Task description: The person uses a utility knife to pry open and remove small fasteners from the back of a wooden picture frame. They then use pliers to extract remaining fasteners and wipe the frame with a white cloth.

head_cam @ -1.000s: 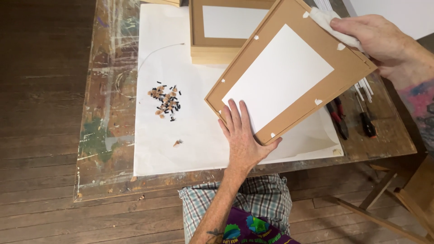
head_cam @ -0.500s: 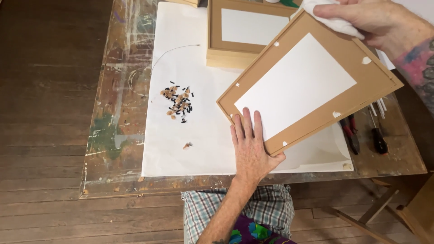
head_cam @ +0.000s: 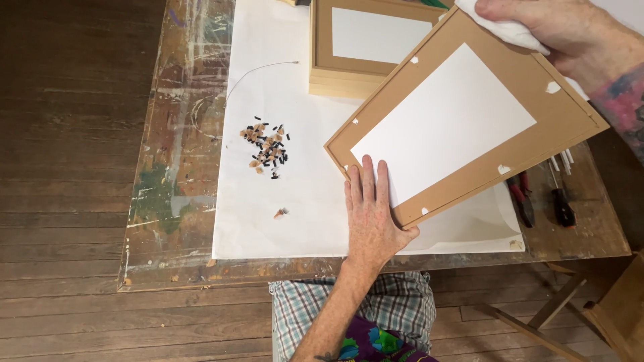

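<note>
The left hand (head_cam: 371,218) lies open and flat on the picture frame (head_cam: 463,114) at its 7 o'clock corner. The right hand (head_cam: 563,30) grips a white cloth (head_cam: 506,28) against the frame's 1 o'clock edge.

A workshop: paint-stained table (head_cam: 168,201) (worn floorboards below), pliers (head_cam: 520,198), screwdriver (head_cam: 561,201).

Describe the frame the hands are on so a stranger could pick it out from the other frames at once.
Start at the paint-stained wooden table and the white sheet spread on it. The frame lies tilted across the sheet's near right part, left hand flat on its near corner, right hand pressing a white cloth on its far edge. Unlike the squarely stacked frames behind, it sits askew and alone.
</note>
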